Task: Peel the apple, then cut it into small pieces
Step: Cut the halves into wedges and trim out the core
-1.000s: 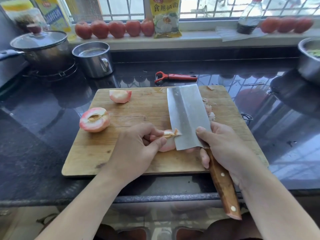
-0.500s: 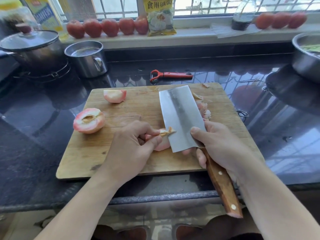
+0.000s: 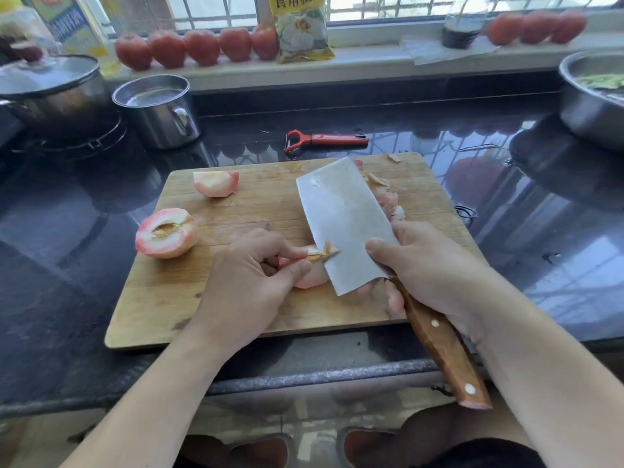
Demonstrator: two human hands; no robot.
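On a wooden cutting board [image 3: 175, 312], the left hand [image 3: 250, 285] pinches a peeled apple wedge [image 3: 312, 275] while the right hand [image 3: 429, 268] grips a cleaver [image 3: 341, 221], coring it. Peeling looks finished; a half [image 3: 166, 233] at left, a far quarter [image 3: 216, 183] remain uncut; few small pieces [image 3: 388, 201] lie beyond the blade.

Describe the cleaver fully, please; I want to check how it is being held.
The broad rectangular steel cleaver has a dull grey blade and a brown wooden handle with pale rivets. It slants, its edge against the peeled apple piece on the wooden cutting board. The right hand grips the handle's top, forefinger on the blade's flat. The left hand holds the piece.
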